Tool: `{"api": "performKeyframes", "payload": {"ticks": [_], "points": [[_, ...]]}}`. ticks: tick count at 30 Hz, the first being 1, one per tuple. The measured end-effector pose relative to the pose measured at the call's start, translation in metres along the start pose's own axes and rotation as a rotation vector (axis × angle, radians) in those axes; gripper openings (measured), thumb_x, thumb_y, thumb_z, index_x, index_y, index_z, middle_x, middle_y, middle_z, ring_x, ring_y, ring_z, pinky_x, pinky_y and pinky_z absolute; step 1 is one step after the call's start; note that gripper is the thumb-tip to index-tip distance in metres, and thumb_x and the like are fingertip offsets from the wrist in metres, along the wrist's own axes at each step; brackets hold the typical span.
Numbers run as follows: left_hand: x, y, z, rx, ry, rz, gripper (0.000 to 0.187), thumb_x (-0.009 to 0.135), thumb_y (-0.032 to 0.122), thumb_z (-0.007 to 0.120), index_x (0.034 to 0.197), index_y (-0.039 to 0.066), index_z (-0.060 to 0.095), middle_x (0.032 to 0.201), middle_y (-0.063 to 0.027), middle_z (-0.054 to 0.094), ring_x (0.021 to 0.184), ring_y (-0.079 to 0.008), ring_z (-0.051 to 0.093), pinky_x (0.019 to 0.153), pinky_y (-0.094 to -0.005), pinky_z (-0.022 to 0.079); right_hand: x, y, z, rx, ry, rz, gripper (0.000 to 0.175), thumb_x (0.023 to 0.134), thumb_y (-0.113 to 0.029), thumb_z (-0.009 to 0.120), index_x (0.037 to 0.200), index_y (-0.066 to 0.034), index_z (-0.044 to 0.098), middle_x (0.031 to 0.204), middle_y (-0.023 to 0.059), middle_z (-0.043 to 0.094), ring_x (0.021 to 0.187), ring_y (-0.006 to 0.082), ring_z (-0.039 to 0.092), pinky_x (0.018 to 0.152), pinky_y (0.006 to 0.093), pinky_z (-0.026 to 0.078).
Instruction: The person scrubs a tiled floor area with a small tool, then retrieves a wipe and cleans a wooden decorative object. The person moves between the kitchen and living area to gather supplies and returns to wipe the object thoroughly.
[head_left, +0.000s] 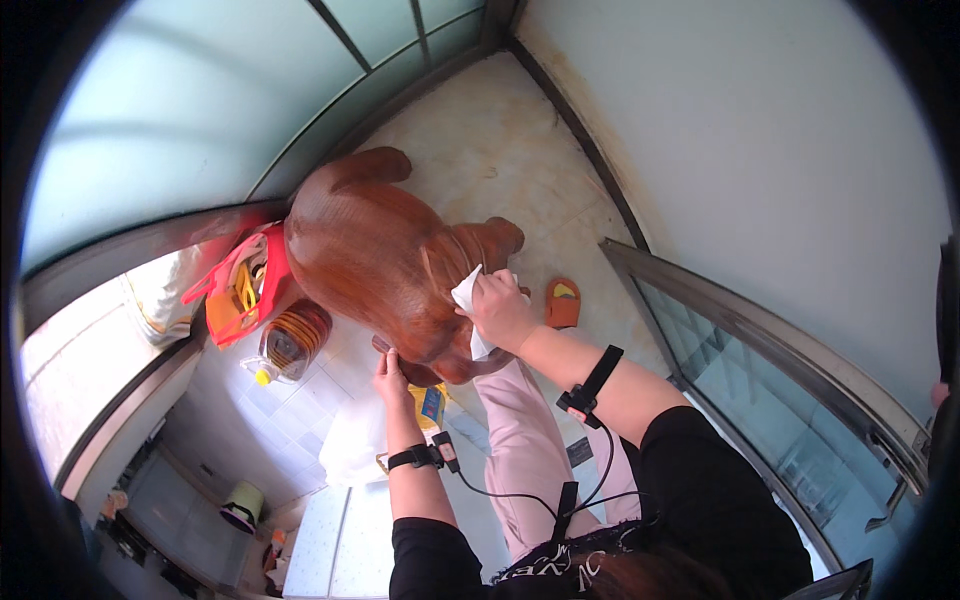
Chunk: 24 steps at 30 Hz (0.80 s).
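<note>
A large carved wooden animal figure (367, 247), reddish brown and polished, stands on the floor in front of me. My right hand (501, 309) presses a crumpled white cloth or tissue (466, 291) against the figure near its head end. Folds of the white piece stick out on both sides of the fingers. At the near left side of the figure, my left hand (391, 377) pinches a small brown projecting part of it; the fingertips partly cover that part. The underside of the figure is hidden from me.
Left of the figure are a red bag (247, 289) with things inside and a large plastic bottle (294, 337) with a yellow cap. An orange slipper (562, 302) lies to the right. Frosted glass panels (225, 97) rise behind, and a metal-framed glass door (757, 390) stands at right.
</note>
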<state>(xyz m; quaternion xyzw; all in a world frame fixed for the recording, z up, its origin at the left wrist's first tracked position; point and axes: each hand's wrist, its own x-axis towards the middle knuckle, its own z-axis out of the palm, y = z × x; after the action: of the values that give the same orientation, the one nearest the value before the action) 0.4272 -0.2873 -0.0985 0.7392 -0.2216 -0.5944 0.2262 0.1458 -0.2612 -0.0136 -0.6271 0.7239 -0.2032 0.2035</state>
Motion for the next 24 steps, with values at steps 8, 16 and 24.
{"api": "performKeyframes", "payload": {"ticks": [8, 16, 24], "points": [[-0.021, -0.015, 0.008, -0.117, 0.046, 0.022, 0.033, 0.090, 0.018, 0.057, 0.117, -0.003, 0.057, 0.107, -0.0071, 0.063, 0.092, -0.0133, 0.059, 0.081, -0.0246, 0.046, 0.011, -0.003, -0.004, -0.103, -0.062, -0.015, 0.042, 0.078, -0.033, 0.065, 0.086, 0.0066, 0.056, 0.085, 0.0176, 0.054, 0.080, 0.0304, 0.052, 0.077, 0.0395, 0.038], [-0.043, -0.031, 0.028, 0.348, 0.216, 0.118, 0.050, 0.093, 0.045, 0.043, 0.098, -0.004, 0.056, 0.092, -0.0203, 0.062, 0.084, -0.0285, 0.058, 0.078, -0.0366, 0.044, 0.017, -0.008, -0.009, -0.092, -0.083, -0.010, 0.042, 0.080, -0.033, 0.063, 0.086, 0.0082, 0.056, 0.086, 0.0176, 0.053, 0.082, 0.0310, 0.050, 0.078, 0.0400, 0.037], [-0.059, -0.007, 0.039, 0.557, 0.342, 0.221, 0.047, 0.094, 0.042, 0.041, 0.085, -0.002, 0.054, 0.078, -0.0269, 0.059, 0.074, -0.0441, 0.056, 0.067, -0.0457, 0.044, 0.020, -0.011, -0.008, -0.029, -0.101, -0.016, 0.042, 0.079, -0.033, 0.064, 0.086, 0.0080, 0.056, 0.086, 0.0171, 0.052, 0.080, 0.0332, 0.048, 0.076, 0.0403, 0.038]]}}
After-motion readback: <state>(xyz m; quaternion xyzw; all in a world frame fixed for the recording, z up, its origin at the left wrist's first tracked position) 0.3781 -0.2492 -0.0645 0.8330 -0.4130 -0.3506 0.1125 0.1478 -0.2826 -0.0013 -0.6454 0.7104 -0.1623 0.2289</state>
